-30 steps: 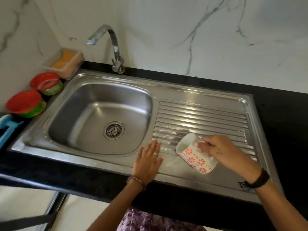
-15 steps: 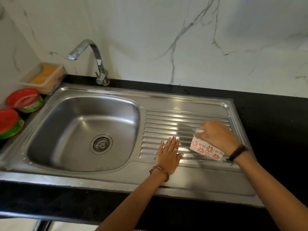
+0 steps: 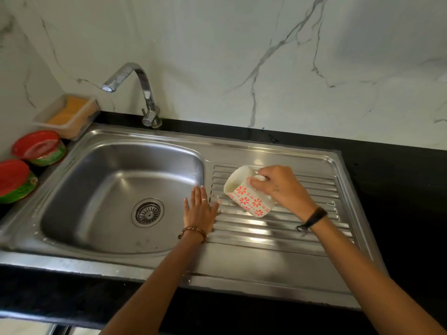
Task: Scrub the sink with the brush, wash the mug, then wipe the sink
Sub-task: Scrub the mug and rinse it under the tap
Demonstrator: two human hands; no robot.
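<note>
Mug (image 3: 249,192), white with red flowers, hangs tilted over the ribbed drainboard (image 3: 285,228) of the steel sink (image 3: 116,189), its mouth turned toward the basin. My right hand (image 3: 281,187) has a closed grip on its handle. My left hand (image 3: 199,209) lies flat with fingers spread, gripping nothing, on the drainboard's edge beside the basin. Behind the basin stands the faucet (image 3: 142,93) on the black tabletop (image 3: 399,180).

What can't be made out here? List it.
Head view only:
- Mug handle: covered by the right hand, so the grip cannot be read.
- Mug inside: too pale to tell whether it is empty.
- Contents of the clear tub: blurred orange.
- Lower red bowl: cut by the left edge.
</note>
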